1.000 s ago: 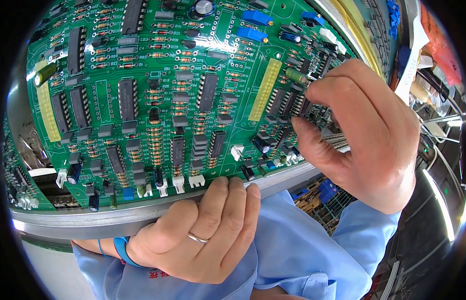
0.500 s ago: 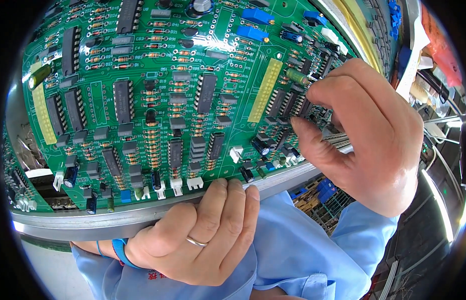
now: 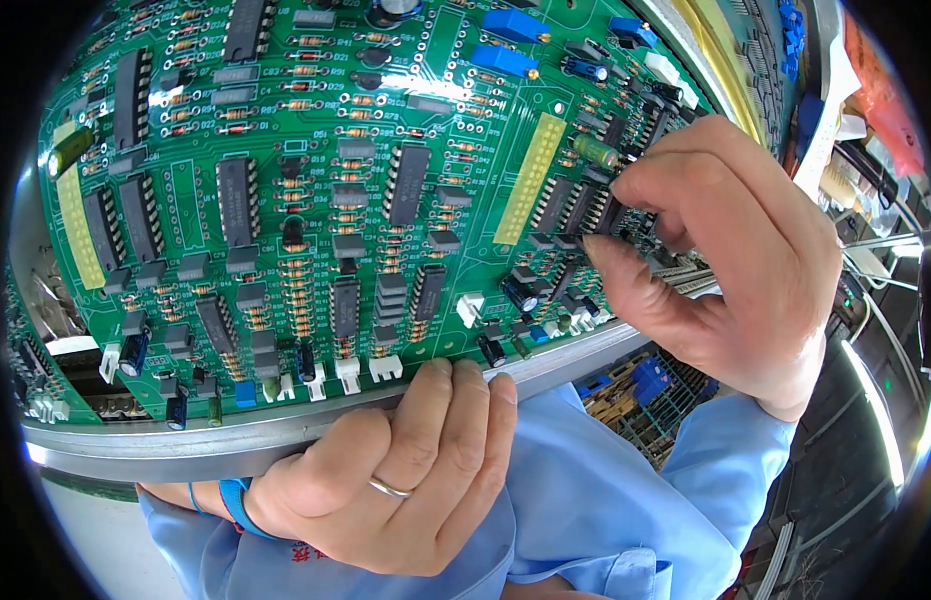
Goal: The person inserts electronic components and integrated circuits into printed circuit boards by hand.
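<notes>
A large green circuit board (image 3: 466,215) packed with parts spreads before me, its near edge along a grey metal rail (image 3: 226,440). On the right side of the board, my right hand (image 3: 731,255) has its thumb and index finger at opposite ends of a black integrated-circuit chip (image 3: 608,214). More black chips (image 3: 553,205) stand in a row just left of it, and a green cylindrical component (image 3: 595,151) lies above. My left hand (image 3: 416,480), with a ring and a blue wristband, rests over the rail. Its fingers are extended to the board's edge; the thumb is hidden.
Yellow strips (image 3: 529,180) run across the board. White connectors (image 3: 349,375) and small capacitors line its near edge. Beyond its far right edge are a yellow band (image 3: 721,60) and another board. Clear bags (image 3: 881,90) hang at the right, above cables and a lit tube.
The board's left part sits slightly further left in view. My right wrist has shifted a little, while the thumb and index finger stay at the same chip. My left hand has hardly moved.
</notes>
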Action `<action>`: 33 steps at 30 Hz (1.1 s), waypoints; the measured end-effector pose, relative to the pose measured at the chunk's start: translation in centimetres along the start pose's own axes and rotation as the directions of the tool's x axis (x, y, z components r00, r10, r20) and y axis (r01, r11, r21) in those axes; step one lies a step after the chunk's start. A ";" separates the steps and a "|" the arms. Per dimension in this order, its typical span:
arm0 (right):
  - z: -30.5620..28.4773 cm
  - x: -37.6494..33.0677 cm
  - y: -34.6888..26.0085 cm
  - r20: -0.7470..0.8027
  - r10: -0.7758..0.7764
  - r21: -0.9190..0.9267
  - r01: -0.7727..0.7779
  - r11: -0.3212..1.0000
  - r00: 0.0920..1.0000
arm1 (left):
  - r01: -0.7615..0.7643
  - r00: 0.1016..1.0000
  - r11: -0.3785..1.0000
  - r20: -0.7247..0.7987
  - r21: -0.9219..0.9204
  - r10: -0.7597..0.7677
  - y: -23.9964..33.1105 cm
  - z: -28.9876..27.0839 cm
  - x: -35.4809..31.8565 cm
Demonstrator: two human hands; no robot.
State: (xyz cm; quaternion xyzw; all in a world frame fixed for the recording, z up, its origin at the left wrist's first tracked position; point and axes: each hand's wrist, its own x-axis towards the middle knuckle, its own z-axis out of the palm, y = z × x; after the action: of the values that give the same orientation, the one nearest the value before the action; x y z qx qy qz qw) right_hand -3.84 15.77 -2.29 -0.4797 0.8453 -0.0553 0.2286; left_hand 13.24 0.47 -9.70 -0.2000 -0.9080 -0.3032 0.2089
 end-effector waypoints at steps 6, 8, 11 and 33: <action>0.8 -0.8 0.8 -0.098 -0.026 0.033 0.030 0.999 0.995 | 0.007 1.000 1.000 -0.002 -0.021 -0.007 0.1 0.2 0.0; 1.2 -0.8 1.4 -0.154 -0.131 0.001 0.133 0.991 0.979 | 0.024 1.000 1.000 0.007 -0.012 -0.024 0.3 0.2 0.0; 1.2 -0.5 1.5 -0.144 -0.155 0.008 0.158 0.987 0.977 | 0.039 0.999 0.999 0.020 -0.021 -0.039 0.2 -0.1 0.0; 2.0 -2.5 2.9 -0.154 0.018 0.313 0.032 0.949 0.988 | -0.007 1.000 1.000 -0.004 -0.010 0.006 -0.1 0.2 -0.1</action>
State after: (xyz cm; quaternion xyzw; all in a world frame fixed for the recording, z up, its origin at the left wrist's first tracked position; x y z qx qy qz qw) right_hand -4.16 19.64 -4.19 -0.4344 0.8391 -0.2273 0.2357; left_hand 13.24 0.54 -9.95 -0.2034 -0.9054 -0.3074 0.2106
